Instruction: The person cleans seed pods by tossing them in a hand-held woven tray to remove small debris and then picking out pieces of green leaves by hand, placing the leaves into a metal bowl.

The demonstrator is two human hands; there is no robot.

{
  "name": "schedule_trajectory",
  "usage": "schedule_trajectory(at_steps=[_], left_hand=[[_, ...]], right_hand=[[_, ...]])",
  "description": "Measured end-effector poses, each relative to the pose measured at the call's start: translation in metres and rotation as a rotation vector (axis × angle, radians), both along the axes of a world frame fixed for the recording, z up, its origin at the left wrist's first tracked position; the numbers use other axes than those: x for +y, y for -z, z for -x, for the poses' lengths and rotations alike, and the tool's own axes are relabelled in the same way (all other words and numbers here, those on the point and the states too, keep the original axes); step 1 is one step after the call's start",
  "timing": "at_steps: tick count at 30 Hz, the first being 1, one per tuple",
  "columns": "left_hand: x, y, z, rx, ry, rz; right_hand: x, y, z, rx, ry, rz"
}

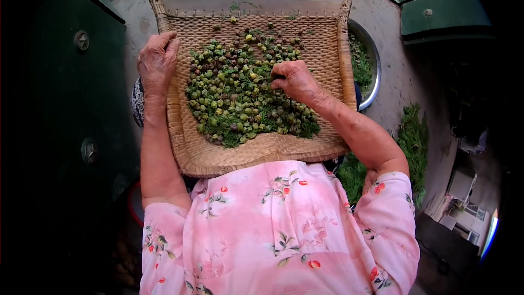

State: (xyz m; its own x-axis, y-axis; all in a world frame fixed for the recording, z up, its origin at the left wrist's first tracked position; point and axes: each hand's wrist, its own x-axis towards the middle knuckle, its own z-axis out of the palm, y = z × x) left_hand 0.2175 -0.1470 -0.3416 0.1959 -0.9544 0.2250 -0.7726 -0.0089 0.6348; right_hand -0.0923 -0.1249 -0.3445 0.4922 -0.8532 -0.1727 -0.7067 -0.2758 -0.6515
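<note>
I wear a pale pink short-sleeved top printed with small red blossoms and green leafy sprigs; the loose sleeves end above my elbows. Below the sleeves my forearms are bare, and my left hand (157, 60) and right hand (295, 79) carry no rings

Both hands reach forward: left hand (157, 60) curled in a grip, right hand (295, 79) loosely bent, palm down.

Tan woven tray (256, 155), green & purplish pods (240, 93), pink floral blouse (278, 229), silver bowl (375, 71) w/ green pods
</note>
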Motion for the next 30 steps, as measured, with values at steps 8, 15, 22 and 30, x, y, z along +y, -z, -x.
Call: schedule_trajectory(at_steps=[8,15,22,30], left_hand=[[-0.001,0.003,-0.002,0.022,0.018,0.011],[-0.002,0.001,-0.001,0.023,0.019,-0.001],[-0.001,0.0,0.0,0.0,0.029,0.022],[-0.001,0.003,-0.001,0.007,0.028,0.033]], right_hand=[[-0.014,0.013,-0.006,0.317,-0.183,0.144],[-0.017,0.027,-0.011,0.252,-0.133,0.238],[-0.015,0.003,-0.024,-0.1,0.051,0.075],[0.011,0.022,-0.049,0.14,-0.127,0.09]])
